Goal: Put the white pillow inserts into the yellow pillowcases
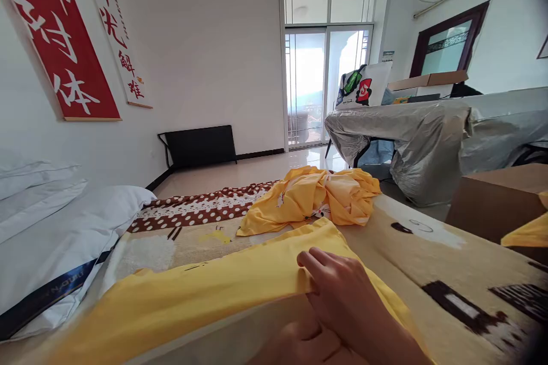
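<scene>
A yellow cloth (pixel 222 274), shaped somewhat like a pillowcase, is spread before me over the bed. Its near edge is lifted and shows a paler underside (pixel 231 331). My right hand (pixel 338 282) pinches that edge between thumb and fingers near the cloth's right part. Just below it, my left hand (pixel 299 345) is curled against the cloth at the bottom of the view, blurred and partly cut off. Beyond the cloth lies a crumpled heap of yellow printed fabric (pixel 317 194), touched by neither hand.
White pillows (pixel 64 245) are stacked at the left. The bed carries a beige patterned blanket (pixel 385 251) with a brown dotted border (pixel 188 211). A cardboard box (pixel 492 199) stands at right, before a plastic-covered table (pixel 428 142). A black folded panel (pixel 199 145) leans on the wall.
</scene>
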The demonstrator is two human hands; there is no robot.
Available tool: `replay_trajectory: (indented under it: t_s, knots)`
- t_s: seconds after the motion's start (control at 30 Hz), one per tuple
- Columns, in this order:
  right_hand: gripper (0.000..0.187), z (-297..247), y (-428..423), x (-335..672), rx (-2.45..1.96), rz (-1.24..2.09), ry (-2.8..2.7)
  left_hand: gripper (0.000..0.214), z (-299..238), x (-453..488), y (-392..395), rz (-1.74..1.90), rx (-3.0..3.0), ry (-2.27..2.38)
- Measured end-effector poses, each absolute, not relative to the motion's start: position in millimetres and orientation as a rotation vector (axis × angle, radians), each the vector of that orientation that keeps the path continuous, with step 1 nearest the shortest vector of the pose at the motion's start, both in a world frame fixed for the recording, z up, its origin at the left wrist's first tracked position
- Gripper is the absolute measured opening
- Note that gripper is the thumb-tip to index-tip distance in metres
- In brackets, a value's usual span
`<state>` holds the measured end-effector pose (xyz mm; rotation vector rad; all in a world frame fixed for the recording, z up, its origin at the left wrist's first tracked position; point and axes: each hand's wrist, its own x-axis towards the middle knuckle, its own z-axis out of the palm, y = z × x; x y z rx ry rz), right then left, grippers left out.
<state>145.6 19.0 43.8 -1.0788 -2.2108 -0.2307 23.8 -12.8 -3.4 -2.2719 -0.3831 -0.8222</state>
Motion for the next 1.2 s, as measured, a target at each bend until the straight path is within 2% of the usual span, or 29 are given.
replay_trajectory:
  t_s: [0.07, 0.17, 0.27, 0.37, 0.6, 0.83, 1.03, 1.2]
  knots:
    - [0.030, 45, 15, 148, -0.958, -0.254, -2.109, 0.019, -2, 27, -13, -0.992, -2.168, -0.453]
    - [0.031, 48, 9, 149, -0.819, -0.300, -2.025, 0.007, -2, 22, -17, -0.980, -2.268, -0.809]
    - [0.031, 50, 6, 147, -0.773, -0.363, -1.987, 0.029, 2, 11, -23, -0.715, -2.630, -1.334]
    - [0.029, 51, 8, 145, -0.800, -0.435, -1.992, 0.039, 17, 3, -26, -0.505, -2.858, -1.572]
    - [0.034, 51, 14, 144, -0.895, -0.456, -2.050, 0.049, 50, 6, -31, -0.340, -3.058, -1.624]
    - [0.027, 48, 18, 143, -0.964, -0.383, -2.098, 0.050, 42, 5, -28, -0.344, -3.032, -1.579]
    - [0.023, 27, 39, 132, -0.863, -0.460, -2.049, 0.048, 38, 7, -30, -0.301, -2.901, -1.553]
    - [0.019, 40, 31, 131, -1.125, -0.577, -2.213, 0.049, 48, 4, -33, -0.270, -2.881, -1.572]
